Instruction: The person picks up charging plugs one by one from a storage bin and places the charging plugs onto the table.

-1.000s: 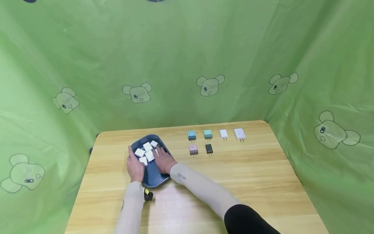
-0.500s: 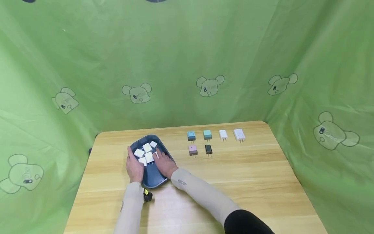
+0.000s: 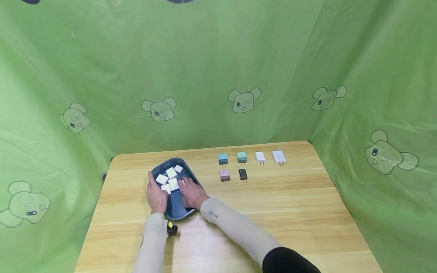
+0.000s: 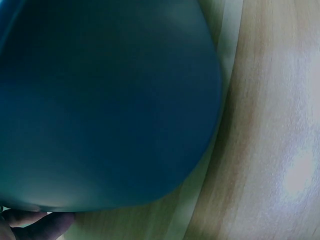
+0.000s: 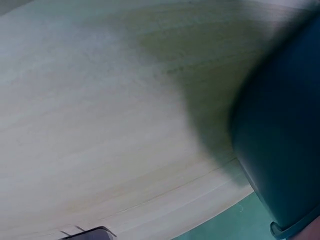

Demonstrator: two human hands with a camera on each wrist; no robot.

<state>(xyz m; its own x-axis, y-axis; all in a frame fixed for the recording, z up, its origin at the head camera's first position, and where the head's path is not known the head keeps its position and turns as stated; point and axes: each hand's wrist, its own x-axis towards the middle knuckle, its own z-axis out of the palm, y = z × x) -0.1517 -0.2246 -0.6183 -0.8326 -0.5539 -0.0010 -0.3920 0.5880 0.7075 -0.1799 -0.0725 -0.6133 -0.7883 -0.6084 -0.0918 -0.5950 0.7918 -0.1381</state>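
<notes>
My left hand [image 3: 157, 198] grips the left side of a dark blue tray [image 3: 177, 211], its fingertips [image 4: 52, 226] showing at the tray's edge in the left wrist view. Inside lie several white chargers, among them a larger square one [image 3: 173, 184] with prongs and another [image 3: 178, 169] near the far end. My right hand [image 3: 192, 195] reaches over the right rim into the tray, thumb apart from the fingers. Its fingertips rest right at a partly hidden white charger [image 3: 182, 182]. The right wrist view shows mostly the outer wall of the tray [image 5: 280, 145].
To the right stand a blue charger [image 3: 223, 158], a green one [image 3: 241, 157] and two white ones, one large [image 3: 279, 156]. A pink charger [image 3: 224, 175] and a black one [image 3: 242, 174] lie in front. Green curtain [image 3: 205, 68] surrounds the wooden table [image 3: 290, 212].
My right hand has drawn slightly back toward me within the tray, its fingers less spread over the chargers. The left hand keeps its hold on the tray.
</notes>
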